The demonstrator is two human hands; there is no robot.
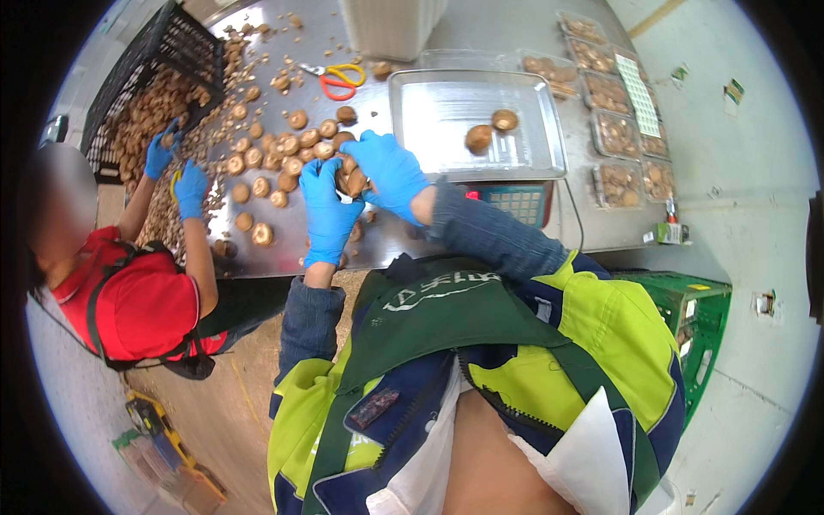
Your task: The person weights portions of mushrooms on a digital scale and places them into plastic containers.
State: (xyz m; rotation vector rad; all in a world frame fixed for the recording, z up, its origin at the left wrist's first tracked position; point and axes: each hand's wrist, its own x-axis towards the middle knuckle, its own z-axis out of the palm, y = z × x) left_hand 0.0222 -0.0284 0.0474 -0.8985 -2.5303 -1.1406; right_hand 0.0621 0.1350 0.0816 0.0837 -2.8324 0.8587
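Both of my hands wear blue gloves and meet over the front of the steel table [290,248]. Several brown mushrooms [351,177] are gathered between them. My left hand [329,215] cups the bunch from the left and below, while my right hand [389,174] closes over it from the right. Loose whole mushrooms [293,145], many with pale cut stem ends up, lie just left of my hands. To the right, a shallow metal tray [425,129] holds two mushrooms [492,130]. It sits over a scale with a keypad [515,203].
Scissors [335,80] with yellow and red handles lie behind the mushrooms. A co-worker's gloved hands [190,190] work by a tipped black crate [154,48] of mushrooms. Clear packs of mushrooms [618,129], a label sheet [637,93] and a cable [576,212] lie right; a green crate [702,296] stands below.
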